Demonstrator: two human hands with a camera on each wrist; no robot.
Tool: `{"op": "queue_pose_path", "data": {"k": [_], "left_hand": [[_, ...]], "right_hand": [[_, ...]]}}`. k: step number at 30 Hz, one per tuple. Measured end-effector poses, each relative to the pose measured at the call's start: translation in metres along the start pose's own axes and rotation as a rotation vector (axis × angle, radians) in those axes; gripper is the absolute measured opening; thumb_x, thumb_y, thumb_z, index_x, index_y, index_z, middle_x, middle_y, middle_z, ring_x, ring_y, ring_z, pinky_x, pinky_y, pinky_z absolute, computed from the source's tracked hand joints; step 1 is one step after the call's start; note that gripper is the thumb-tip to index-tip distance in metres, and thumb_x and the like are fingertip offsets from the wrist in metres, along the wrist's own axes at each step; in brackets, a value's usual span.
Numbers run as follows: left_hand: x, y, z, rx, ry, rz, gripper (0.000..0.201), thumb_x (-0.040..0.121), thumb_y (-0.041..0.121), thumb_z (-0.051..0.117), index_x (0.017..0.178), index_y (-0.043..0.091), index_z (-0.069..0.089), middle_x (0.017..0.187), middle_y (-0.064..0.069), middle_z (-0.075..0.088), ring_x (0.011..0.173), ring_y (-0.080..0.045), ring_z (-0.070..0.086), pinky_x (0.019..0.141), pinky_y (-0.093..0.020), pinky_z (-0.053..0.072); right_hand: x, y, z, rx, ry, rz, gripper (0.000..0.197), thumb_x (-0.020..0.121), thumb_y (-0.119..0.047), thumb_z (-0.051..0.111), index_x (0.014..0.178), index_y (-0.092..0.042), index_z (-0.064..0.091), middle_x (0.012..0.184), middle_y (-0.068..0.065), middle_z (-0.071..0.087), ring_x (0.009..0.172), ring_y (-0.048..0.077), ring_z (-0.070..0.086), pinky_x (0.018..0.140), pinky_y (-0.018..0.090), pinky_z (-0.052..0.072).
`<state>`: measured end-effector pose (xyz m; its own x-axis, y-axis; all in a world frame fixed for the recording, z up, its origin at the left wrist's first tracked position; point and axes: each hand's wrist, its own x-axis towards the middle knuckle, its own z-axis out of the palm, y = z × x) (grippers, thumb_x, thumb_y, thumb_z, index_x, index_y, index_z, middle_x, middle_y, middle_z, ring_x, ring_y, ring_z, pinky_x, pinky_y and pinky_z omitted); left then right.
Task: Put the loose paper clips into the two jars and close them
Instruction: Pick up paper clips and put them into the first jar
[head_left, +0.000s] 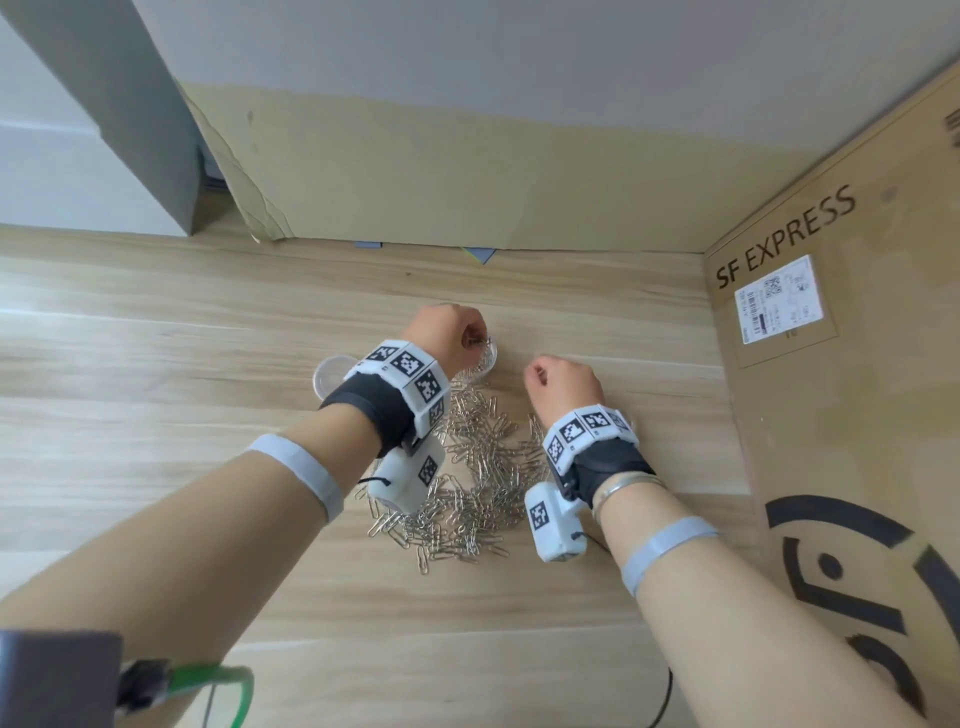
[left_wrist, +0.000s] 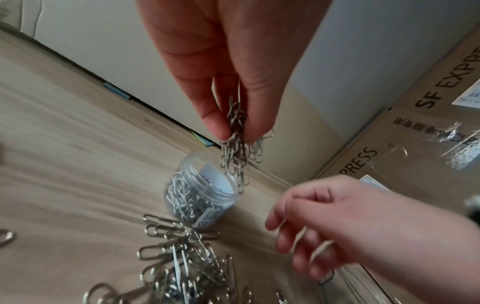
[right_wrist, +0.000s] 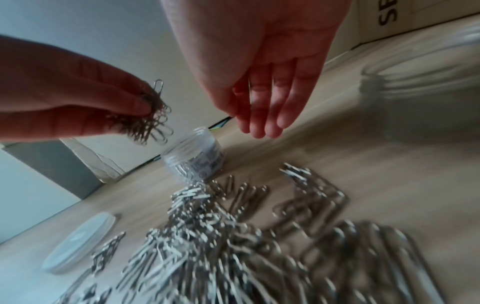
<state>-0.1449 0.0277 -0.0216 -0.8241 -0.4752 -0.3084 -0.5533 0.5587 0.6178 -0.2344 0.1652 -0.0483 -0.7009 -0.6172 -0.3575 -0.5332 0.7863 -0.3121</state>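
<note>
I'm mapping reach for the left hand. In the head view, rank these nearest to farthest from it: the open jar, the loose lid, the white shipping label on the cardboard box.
From the left hand:
1. Open jar, just below its fingertips.
2. Loose lid, on the table to the hand's left.
3. White shipping label, far right, on the cardboard box.

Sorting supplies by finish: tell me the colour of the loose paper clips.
Silver metal paper clips, clearest in the head view.

Black wrist wraps (head_left: 371, 410) with checkered marker bands, white camera boxes (head_left: 551, 522).
</note>
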Motion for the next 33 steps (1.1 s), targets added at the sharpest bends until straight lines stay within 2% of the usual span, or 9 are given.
{"op": "queue_pose_path", "data": {"k": [5, 8, 15, 20, 23, 25, 27, 29, 33], "left_hand": [[0.014, -0.003, 0.007, 0.049, 0.004, 0.011, 0.021, 0.084, 0.007, 0.058, 0.104, 0.007, 0.064, 0.108, -0.011, 0.066, 0.097, -0.025, 0.060, 0.076, -0.022, 0.040], [0.015, -0.009, 0.013, 0.091, -0.011, 0.014, 0.019, 0.084, 0.009, 0.059, 0.102, 0.008, 0.065, 0.106, -0.012, 0.064, 0.095, -0.026, 0.060, 0.074, -0.024, 0.041], [0.009, -0.005, 0.007, 0.046, -0.024, 0.002, 0.029, 0.089, 0.010, 0.056, 0.117, 0.013, 0.062, 0.117, -0.006, 0.068, 0.104, -0.021, 0.064, 0.090, -0.026, 0.047], [-0.006, -0.007, 0.004, 0.006, 0.162, -0.083, 0.018, 0.093, 0.013, 0.041, 0.102, 0.008, 0.056, 0.082, -0.010, 0.068, 0.067, -0.026, 0.060, 0.057, -0.026, 0.042], [-0.024, -0.012, 0.016, 0.107, 0.049, -0.168, 0.018, 0.095, 0.016, 0.035, 0.096, 0.009, 0.052, 0.063, 0.000, 0.053, 0.050, -0.014, 0.048, 0.043, -0.021, 0.035], [-0.034, -0.013, 0.028, 0.181, -0.080, -0.183, 0.022, 0.095, 0.016, 0.034, 0.099, 0.008, 0.054, 0.072, -0.002, 0.055, 0.059, -0.016, 0.054, 0.049, -0.023, 0.044], [-0.041, -0.016, 0.037, 0.210, -0.166, -0.170, 0.025, 0.094, 0.011, 0.039, 0.112, 0.012, 0.055, 0.103, -0.008, 0.059, 0.089, -0.024, 0.060, 0.074, -0.032, 0.054], [-0.046, -0.020, 0.044, 0.203, -0.220, -0.126, 0.042, 0.090, 0.004, 0.044, 0.127, 0.023, 0.050, 0.127, -0.003, 0.051, 0.111, -0.025, 0.054, 0.092, -0.035, 0.051], [-0.052, -0.024, 0.048, 0.182, -0.296, -0.037, 0.043, 0.086, 0.013, 0.057, 0.127, 0.026, 0.050, 0.127, -0.002, 0.050, 0.115, -0.024, 0.053, 0.095, -0.032, 0.045]], "right_hand": [[-0.013, 0.009, 0.011, 0.015, -0.071, 0.003, 0.026, 0.094, -0.021, 0.044, 0.086, -0.015, 0.068, 0.070, 0.010, 0.066, 0.061, 0.022, 0.056, 0.056, 0.027, 0.043], [-0.016, 0.012, 0.012, 0.022, -0.105, -0.023, 0.026, 0.092, -0.018, 0.044, 0.087, -0.013, 0.069, 0.078, 0.012, 0.072, 0.069, 0.028, 0.063, 0.060, 0.031, 0.047], [-0.016, 0.013, 0.012, 0.019, -0.082, -0.026, 0.026, 0.093, -0.018, 0.045, 0.091, -0.013, 0.071, 0.080, 0.011, 0.073, 0.075, 0.030, 0.067, 0.066, 0.033, 0.053], [-0.018, 0.014, 0.011, 0.036, -0.098, 0.013, 0.022, 0.092, -0.012, 0.048, 0.105, -0.010, 0.065, 0.106, 0.009, 0.066, 0.095, 0.024, 0.063, 0.090, 0.035, 0.051], [-0.022, 0.012, 0.012, 0.004, -0.153, 0.032, 0.027, 0.090, -0.008, 0.048, 0.115, -0.007, 0.058, 0.120, 0.012, 0.057, 0.105, 0.024, 0.058, 0.093, 0.029, 0.044], [-0.028, 0.005, 0.016, 0.004, -0.174, 0.032, 0.028, 0.091, -0.007, 0.048, 0.118, -0.006, 0.054, 0.124, 0.012, 0.053, 0.107, 0.023, 0.057, 0.090, 0.026, 0.043], [-0.035, -0.006, 0.022, 0.011, -0.192, 0.015, 0.028, 0.091, -0.007, 0.048, 0.119, -0.006, 0.053, 0.127, 0.011, 0.051, 0.110, 0.023, 0.055, 0.092, 0.025, 0.042], [-0.041, -0.016, 0.030, 0.021, -0.215, -0.017, 0.030, 0.091, -0.008, 0.049, 0.120, -0.007, 0.053, 0.128, 0.011, 0.051, 0.113, 0.023, 0.053, 0.095, 0.026, 0.041], [-0.046, -0.025, 0.034, 0.046, -0.262, -0.074, 0.032, 0.088, -0.012, 0.054, 0.120, -0.010, 0.056, 0.125, 0.009, 0.054, 0.114, 0.024, 0.053, 0.097, 0.029, 0.041]]}}
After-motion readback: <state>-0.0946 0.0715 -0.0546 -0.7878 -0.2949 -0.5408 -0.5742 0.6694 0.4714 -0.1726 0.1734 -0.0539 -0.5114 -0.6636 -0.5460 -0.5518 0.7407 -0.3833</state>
